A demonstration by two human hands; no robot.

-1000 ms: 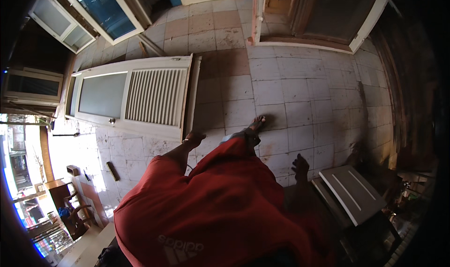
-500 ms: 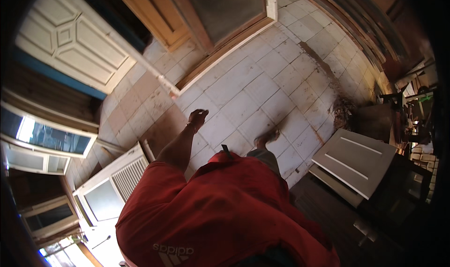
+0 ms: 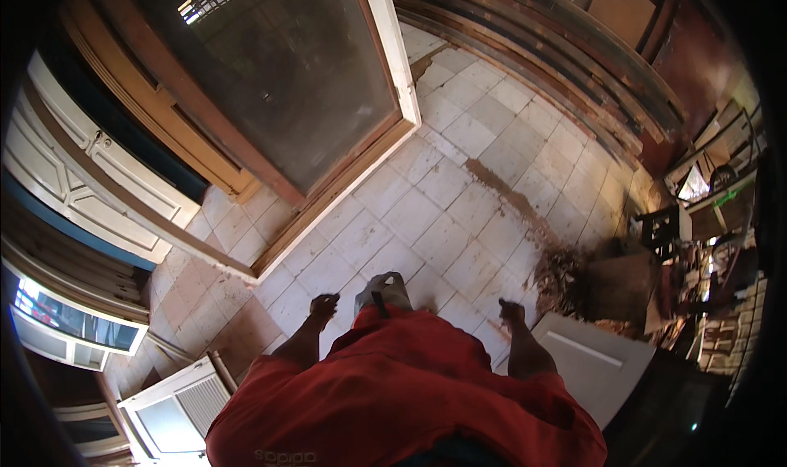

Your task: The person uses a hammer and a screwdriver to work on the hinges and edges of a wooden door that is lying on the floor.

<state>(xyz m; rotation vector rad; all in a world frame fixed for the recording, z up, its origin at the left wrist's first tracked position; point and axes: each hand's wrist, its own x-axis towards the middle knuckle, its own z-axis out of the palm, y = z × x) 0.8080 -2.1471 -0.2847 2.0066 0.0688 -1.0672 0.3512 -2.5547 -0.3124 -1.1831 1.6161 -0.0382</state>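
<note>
My left hand [image 3: 325, 306] hangs low over the tiled floor [image 3: 410, 213], its fingers loosely curled and no object visible in it. On the other side, my right hand [image 3: 512, 311] is also curled, with nothing showing between its fingers. It is nearest to a pale flat panel [image 3: 586, 369] with a raised strip, which lies at the lower right. Neither hand touches anything I can see. Between them a bent knee in grey cloth [image 3: 384, 291] shows beyond my red shirt [image 3: 410, 369].
A wood-framed glass door [image 3: 279, 82] stands ahead to the left, beside white panelled doors [image 3: 106, 180]. Long timber boards [image 3: 557, 65] are stacked at the far right. Debris [image 3: 561, 274] lies by a brown box [image 3: 615, 287]. A white louvred frame [image 3: 180, 414] leans at lower left.
The view has moved forward and turned right, bringing the glass door and boards closer. My right hand has come into sight beside the pale panel. My left hand now hangs nearer my body.
</note>
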